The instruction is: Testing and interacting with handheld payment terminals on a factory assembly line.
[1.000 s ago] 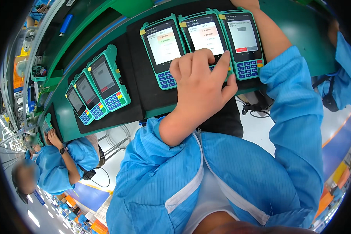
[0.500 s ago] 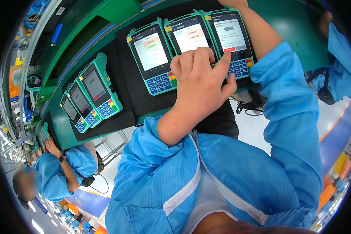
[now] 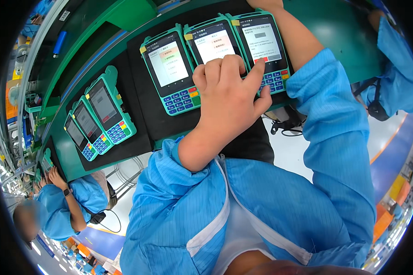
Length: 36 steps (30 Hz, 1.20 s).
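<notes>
Three payment terminals in green frames, with lit screens and blue keypads, lie side by side in front of me. Over the lower part of the middle terminal [image 3: 211,43] hovers my left hand [image 3: 227,89], holding nothing, its index finger stretched to the red on-screen button of the right terminal [image 3: 264,41]. The thumb is apart and the other fingers are bent. Whether the fingertip touches the glass I cannot tell. Beyond the right terminal's top edge is my right hand [image 3: 265,3], its fingers cut off by the picture's edge. The left terminal [image 3: 170,68] is untouched.
On a black mat [image 3: 140,110] to the left, three more terminals [image 3: 103,107] stand in a row. A green rail [image 3: 96,32] and a blue marker-like stick [image 3: 61,41] are at the far left. Another person [image 3: 64,201] works at lower left; a blue sleeve [image 3: 394,68] shows at right.
The whole view has shifted slightly, so the terminals sit further left in the picture. Text on the right terminal's screen has changed. My left index finger stays at its red button.
</notes>
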{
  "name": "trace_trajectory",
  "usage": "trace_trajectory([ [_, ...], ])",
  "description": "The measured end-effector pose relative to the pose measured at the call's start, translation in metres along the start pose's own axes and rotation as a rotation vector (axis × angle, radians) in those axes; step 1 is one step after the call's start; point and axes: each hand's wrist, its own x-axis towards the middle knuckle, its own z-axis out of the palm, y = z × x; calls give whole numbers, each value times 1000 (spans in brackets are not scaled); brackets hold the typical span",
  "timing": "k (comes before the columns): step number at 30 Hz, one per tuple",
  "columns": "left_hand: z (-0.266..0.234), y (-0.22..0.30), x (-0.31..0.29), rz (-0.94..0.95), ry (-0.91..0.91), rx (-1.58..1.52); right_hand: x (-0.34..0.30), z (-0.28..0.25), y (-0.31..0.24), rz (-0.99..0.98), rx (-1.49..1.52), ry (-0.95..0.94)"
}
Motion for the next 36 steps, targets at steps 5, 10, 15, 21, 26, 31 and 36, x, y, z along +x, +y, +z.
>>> trace_trajectory([
  [5, 1, 2, 1, 11, 5, -14, 2, 4, 8, -16, -9, 19],
  [10, -3, 1, 0, -6, -44, 16, -1, -3, -1, -19, 21, -8],
  [15, -5, 1, 0, -6, -56, 6, -1, -5, -2, 0, 15, -13],
  [21, -9, 0, -3, -23, -56, 16, 0, -5, 0, -7, 26, -44],
  [26, -19, -6, -7, -109, -21, 139, -1, -4, 2, -12, 35, -19],
  [31, -16, -21, -7, -92, 100, 241, 0, -4, -2, -2, 20, -38],
  [36, -14, -24, -8, -138, 52, 264, -2, -3, -4, -2, 32, -14],
])
